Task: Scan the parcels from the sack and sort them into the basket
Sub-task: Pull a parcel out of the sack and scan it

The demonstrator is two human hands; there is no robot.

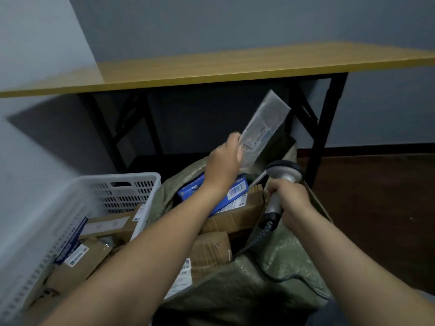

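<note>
Left grip (223, 158) holds a flat grey plastic-wrapped parcel (263, 128) by its lower edge, fingers curled round it. The parcel is raised and tilted above the open sack (270, 278), and a white barcode label shows near the fingers.

Well to the left of this grip, a white slotted basket (117, 178) stands beside the sack, close to the wall. It holds several brown cardboard boxes (106, 225) with white labels and a dark blue packet (70, 241).

Beneath the left grip, the green woven sack gapes open. Inside, a blue box (188, 191) with a barcode lies on more brown cardboard parcels (235, 217).

Just right of and below the raised parcel, the right grip (292, 201) is clenched around the handle of a grey handheld scanner (286, 171). The scanner's head sits close under the parcel's lower end. A coiled black cable (261, 234) trails from the handle down over the sack.

Beyond both grips stands a yellow-topped table (211, 67) on black legs.
</note>
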